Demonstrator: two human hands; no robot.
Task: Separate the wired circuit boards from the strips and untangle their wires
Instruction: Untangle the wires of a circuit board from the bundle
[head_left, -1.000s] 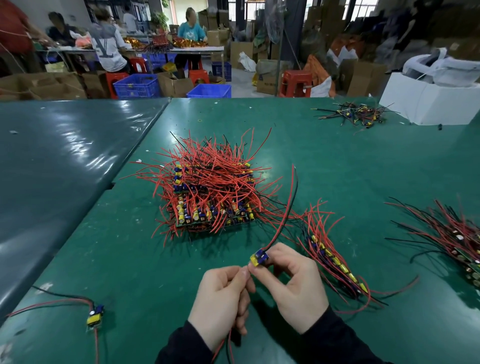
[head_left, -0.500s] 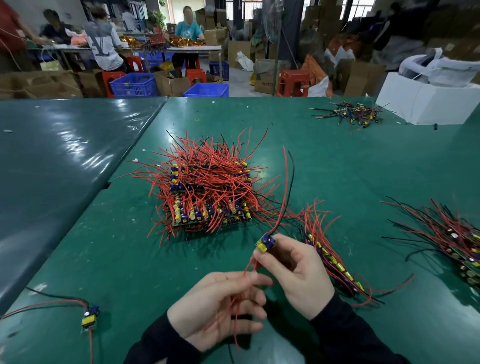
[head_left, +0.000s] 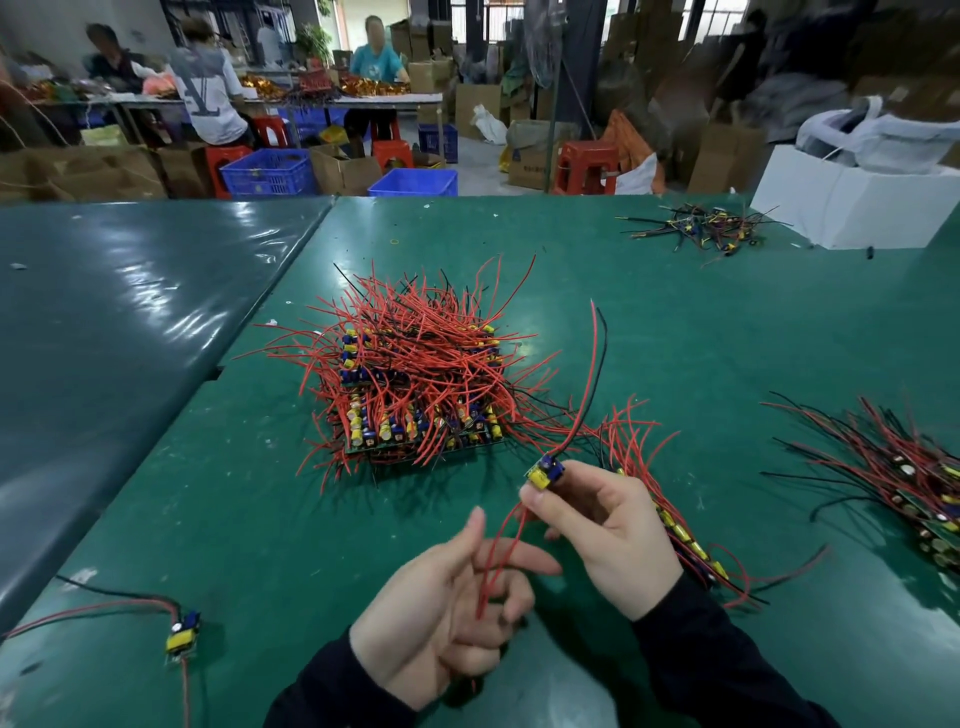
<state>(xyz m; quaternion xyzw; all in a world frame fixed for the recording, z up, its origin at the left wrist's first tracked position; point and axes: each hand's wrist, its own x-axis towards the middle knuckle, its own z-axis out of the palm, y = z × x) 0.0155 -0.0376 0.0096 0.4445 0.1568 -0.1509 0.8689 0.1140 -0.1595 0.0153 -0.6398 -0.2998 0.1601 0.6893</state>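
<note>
My right hand (head_left: 608, 540) pinches a small yellow and blue circuit board (head_left: 543, 472) above the green table (head_left: 701, 332). A red and a black wire rise from the board; two red wires hang down from it. My left hand (head_left: 447, 608) lies palm up under them, its fingers spread, and the red wires run between those fingers. A big stack of board strips with red wires (head_left: 415, 384) sits just beyond. One strip (head_left: 685, 540) lies partly hidden under my right hand. A separated board (head_left: 183, 630) with its wires rests at the near left.
Another strip with red and black wires (head_left: 904, 478) lies at the right edge. A small heap of dark wired boards (head_left: 701, 228) and a white box (head_left: 852, 213) stand at the far right. A darker table (head_left: 119, 322) adjoins on the left. People work at benches behind.
My left hand has let go at the board, slid down the red wires and opened palm up. My right hand has lifted the board slightly and its upper wires stand more upright.
</note>
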